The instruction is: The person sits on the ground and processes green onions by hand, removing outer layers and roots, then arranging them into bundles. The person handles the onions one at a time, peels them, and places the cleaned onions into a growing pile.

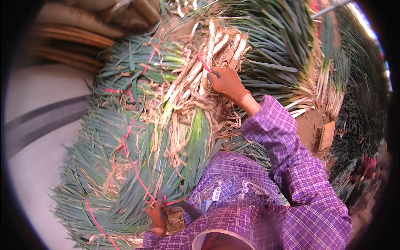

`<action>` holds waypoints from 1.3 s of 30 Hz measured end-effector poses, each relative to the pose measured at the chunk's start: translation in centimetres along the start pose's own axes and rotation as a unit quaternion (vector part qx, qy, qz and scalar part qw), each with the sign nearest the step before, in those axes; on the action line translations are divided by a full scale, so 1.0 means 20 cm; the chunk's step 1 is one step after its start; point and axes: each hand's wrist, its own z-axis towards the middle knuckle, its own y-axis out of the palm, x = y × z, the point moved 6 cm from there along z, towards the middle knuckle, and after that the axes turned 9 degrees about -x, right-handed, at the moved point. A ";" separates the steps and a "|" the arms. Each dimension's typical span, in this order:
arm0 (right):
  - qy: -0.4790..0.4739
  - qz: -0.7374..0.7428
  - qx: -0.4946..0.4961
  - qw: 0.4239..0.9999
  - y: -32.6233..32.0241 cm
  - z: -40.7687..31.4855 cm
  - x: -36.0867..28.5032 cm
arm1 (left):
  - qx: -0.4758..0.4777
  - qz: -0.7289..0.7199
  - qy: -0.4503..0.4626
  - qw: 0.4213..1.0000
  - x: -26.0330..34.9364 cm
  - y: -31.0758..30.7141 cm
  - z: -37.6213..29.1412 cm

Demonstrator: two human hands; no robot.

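Observation:
A large bundle of long green onions (197,134) lies before me, its soil-covered white stalks and roots (226,45) at the top and its green leaves towards me. My right hand (226,82), in an orange-brown glove with dark fingertips, is at the white stalks, its fingers closed on a pink tie strip (203,63). Near the leaf end, my left hand (157,215), gloved alike, grips another pink tie strip (144,184) that runs along the leaves. A dark, flat strip-like thing (190,210) is beside the left hand; what it is, I cannot tell.
Tied green onion bundles (103,150) are stacked on the left. More green onions (275,40) lie at the upper right, with bare soil (307,125) below them. A blurred pale curved surface with dark bands (47,109) borders the left side. Brown folded material (81,18) is at the upper left.

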 end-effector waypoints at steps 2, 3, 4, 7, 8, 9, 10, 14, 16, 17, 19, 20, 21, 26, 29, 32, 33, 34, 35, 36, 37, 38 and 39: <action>-0.028 0.007 0.080 0.996 -0.28 -0.25 -0.13 | -0.047 -0.084 -0.017 0.995 -0.02 0.06 -0.04; -0.042 0.012 0.136 0.990 -0.40 -0.39 -0.18 | -0.050 -0.109 -0.055 0.991 -0.05 0.08 -0.07; -0.045 0.018 0.146 0.988 -0.48 -0.53 -0.20 | -0.092 -0.090 -0.028 0.991 -0.04 0.10 -0.09; -0.012 0.012 0.277 0.961 -0.66 -0.94 -0.13 | -0.094 0.081 0.018 0.992 -0.04 0.06 -0.13; 0.012 0.022 0.300 0.953 -0.69 -1.09 -0.07 | -0.088 0.176 0.074 0.978 -0.01 0.06 -0.10; 0.030 0.041 0.312 0.949 -0.66 -1.27 -0.05 | -0.100 0.241 0.100 0.960 0.01 0.02 -0.12; 0.025 0.047 0.338 0.940 -0.67 -1.42 0.01 | -0.124 0.296 0.133 0.938 0.04 0.05 -0.07; 0.153 0.117 0.450 0.872 -0.60 -1.98 0.21 | -0.230 0.460 0.238 0.824 0.29 0.22 -0.01; 0.231 0.178 0.465 0.836 -0.51 -2.21 0.29 | -0.264 0.533 0.268 0.758 0.46 0.37 -0.10; 0.246 0.218 0.505 0.798 -0.51 -2.33 0.37 | -0.288 0.543 0.275 0.740 0.52 0.51 -0.15; 0.279 0.206 0.566 0.748 -0.49 -2.55 0.48 | -0.366 0.482 0.160 0.779 0.59 0.83 -0.20; 0.295 0.161 0.583 0.740 -0.49 -2.67 0.55 | -0.374 0.512 0.129 0.762 0.58 1.01 -0.26; 0.315 0.119 0.595 0.730 -0.50 -2.80 0.62 | -0.419 0.506 0.121 0.744 0.57 1.22 -0.33; 0.487 -0.088 0.491 0.717 -0.50 -3.57 1.04 | -0.618 0.561 0.035 0.549 -0.01 1.91 -0.63; 0.668 -0.088 0.342 0.655 -0.50 -4.01 1.32 | -0.754 0.570 0.085 0.316 -0.48 2.17 -0.93; 0.590 -0.243 0.388 0.665 -0.46 -4.11 1.27 | -0.789 0.540 0.275 0.098 -0.85 2.21 -1.21; 0.594 -0.252 0.425 0.635 -0.42 -4.12 1.24 | -0.723 0.624 0.297 -0.019 -0.96 2.15 -1.21; 0.545 -0.246 0.454 0.661 -0.31 -4.07 1.19 | -0.755 0.587 0.282 -0.071 -0.99 2.05 -1.26; 0.489 -0.250 0.439 0.711 -0.19 -3.98 1.15 | -0.765 0.571 0.264 -0.136 -1.02 1.95 -1.28; 0.533 -0.172 0.421 0.713 -0.04 -3.91 1.19 | -0.835 0.497 0.227 -0.068 -0.99 1.92 -1.31; 0.566 -0.127 0.346 0.738 0.13 -3.82 1.23 | -0.877 0.448 0.165 -0.044 -0.96 1.86 -1.31; 0.572 -0.103 0.275 0.766 0.29 -3.73 1.24 | -0.900 0.417 0.128 0.015 -0.90 1.87 -1.27; 0.598 -0.032 0.205 0.774 0.49 -3.67 1.26 | -0.888 0.439 0.102 0.087 -0.87 1.91 -1.17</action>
